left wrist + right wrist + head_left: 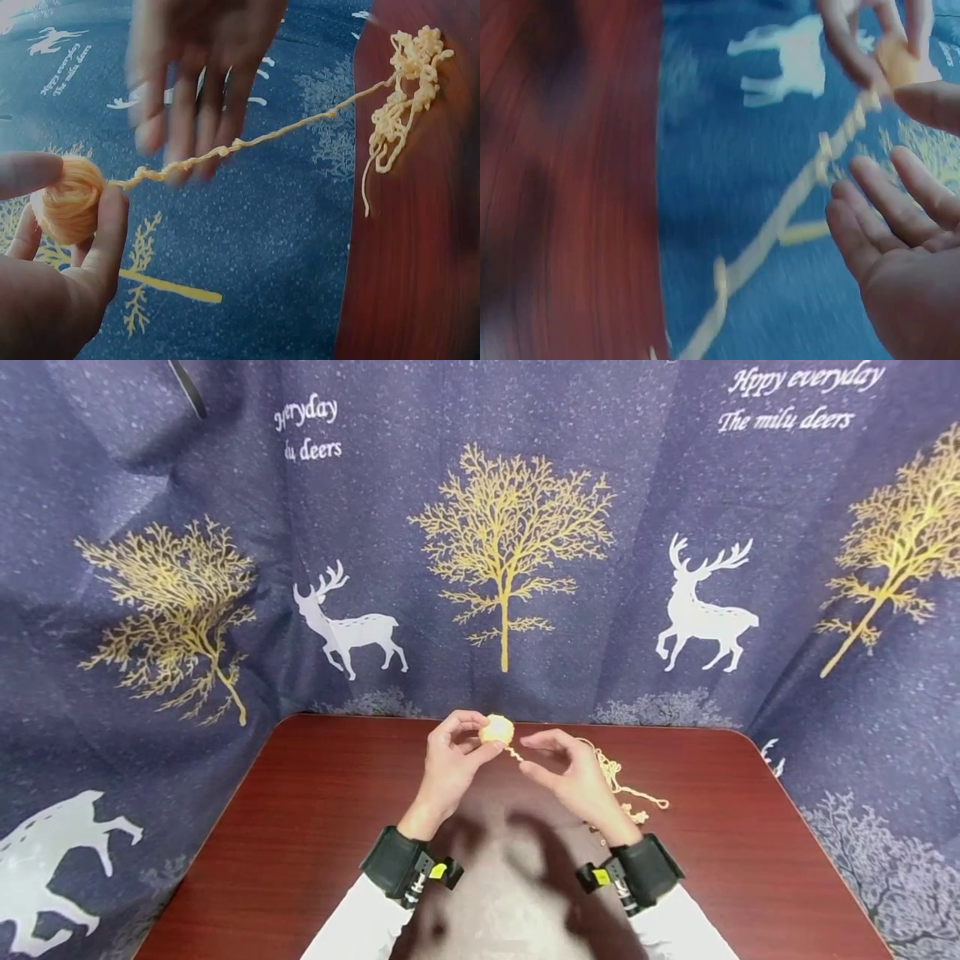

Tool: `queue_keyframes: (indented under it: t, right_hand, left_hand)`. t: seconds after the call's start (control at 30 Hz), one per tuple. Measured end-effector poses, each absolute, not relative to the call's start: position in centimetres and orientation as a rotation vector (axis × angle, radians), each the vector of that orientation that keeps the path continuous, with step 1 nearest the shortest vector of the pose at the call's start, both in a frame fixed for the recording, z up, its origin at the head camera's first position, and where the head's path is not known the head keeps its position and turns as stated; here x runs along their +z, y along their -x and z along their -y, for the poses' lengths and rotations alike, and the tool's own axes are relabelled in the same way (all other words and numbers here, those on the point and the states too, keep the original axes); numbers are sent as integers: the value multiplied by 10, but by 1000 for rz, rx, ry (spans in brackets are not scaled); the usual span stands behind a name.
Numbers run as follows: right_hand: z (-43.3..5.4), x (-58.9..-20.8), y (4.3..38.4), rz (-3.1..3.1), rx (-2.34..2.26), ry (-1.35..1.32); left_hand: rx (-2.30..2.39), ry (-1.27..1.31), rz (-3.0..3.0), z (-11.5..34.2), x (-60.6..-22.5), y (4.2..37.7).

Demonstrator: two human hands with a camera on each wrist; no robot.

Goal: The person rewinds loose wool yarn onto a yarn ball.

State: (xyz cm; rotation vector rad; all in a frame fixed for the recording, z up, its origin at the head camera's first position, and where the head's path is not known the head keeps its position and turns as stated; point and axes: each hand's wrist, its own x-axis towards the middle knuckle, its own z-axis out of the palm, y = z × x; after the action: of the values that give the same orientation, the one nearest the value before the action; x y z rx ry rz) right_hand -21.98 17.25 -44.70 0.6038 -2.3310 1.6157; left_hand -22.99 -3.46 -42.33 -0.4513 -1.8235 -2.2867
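Note:
A small ball of yellow yarn (71,199) is pinched between the thumb and fingers of my left hand (450,760), above the far part of the table. From the ball a kinked, twisted strand (277,133) runs to a tangled heap of yarn (409,90) on the tabletop. My right hand (573,777) is just right of the ball, near the strand. In the right wrist view its fingers (889,202) are loosely spread and hold nothing. The right hand is blurred in the left wrist view.
A reddish-brown wooden table (300,827) lies beneath both hands. Behind it hangs a dark blue cloth (540,410) printed with deer and golden trees. The loose yarn heap (611,772) lies right of my right hand, with a looped end stretching further right.

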Motion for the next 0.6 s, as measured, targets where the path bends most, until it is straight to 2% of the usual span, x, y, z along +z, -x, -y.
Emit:
queue_keyframes:
  t: [0.13, 0.27, 0.6]
  right_hand:
    - [-151, -447, 227, 2195, 1908, -572]
    - [-145, -449, 224, 2160, 1933, -451]
    - [-145, -445, 213, 2270, 1544, -541]
  left_hand:
    - [-2332, 460, 1778, 30, -422, 227]
    - [-2299, 436, 1771, 28, -422, 228]
    - [-2208, 361, 1764, 29, -423, 229]
